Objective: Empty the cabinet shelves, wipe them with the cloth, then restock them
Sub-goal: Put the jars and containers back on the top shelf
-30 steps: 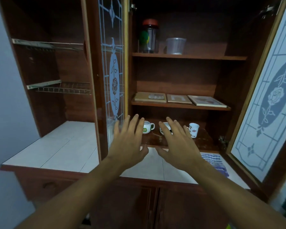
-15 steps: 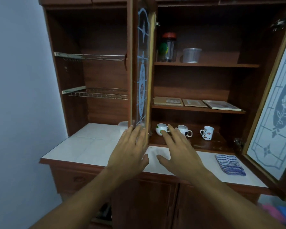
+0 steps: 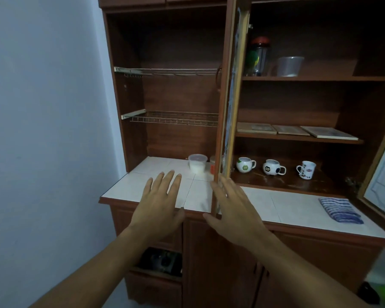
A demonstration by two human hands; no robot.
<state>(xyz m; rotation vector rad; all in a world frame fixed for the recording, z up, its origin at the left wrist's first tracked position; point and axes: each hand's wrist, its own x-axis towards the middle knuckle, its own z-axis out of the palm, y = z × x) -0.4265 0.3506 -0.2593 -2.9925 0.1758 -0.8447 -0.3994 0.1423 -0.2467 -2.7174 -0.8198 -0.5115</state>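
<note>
**Cabinet** (image 3: 131,107): wooden, upper section open; top and right side cut off by the frame.
**Centre door** (image 3: 229,107): seen edge-on, glass pattern unreadable. It hides part of a small container (image 3: 212,165) just beside the lidded tub (image 3: 197,163) on the tiled counter (image 3: 298,205).
**Right door** (image 3: 382,174): cut off at the frame edge.
**Top shelf:** red-lidded jar (image 3: 258,57) and translucent tub (image 3: 290,66); contents indistinct.
**Middle shelf:** row of flat items (image 3: 290,130), kind unclear.
**Bottom shelf:** green-marked mug (image 3: 245,164), football-pattern mug (image 3: 272,167) and speckled mug (image 3: 306,170), standing apart.
**Cloth** (image 3: 340,211): blue-striped, folded, on the counter near its right front edge, below the right door.
**Left bay:** upper wire rack (image 3: 171,71) and lower wire rack (image 3: 176,118); tiles show between the lidded tub and the left hand.
**Left hand** (image 3: 159,203): palm down over the counter's front edge, fingers straight and slightly spread, holding nothing.
**Right hand** (image 3: 233,210): fingers straight and close together at the centre door's lower edge; contact cannot be told.
</note>
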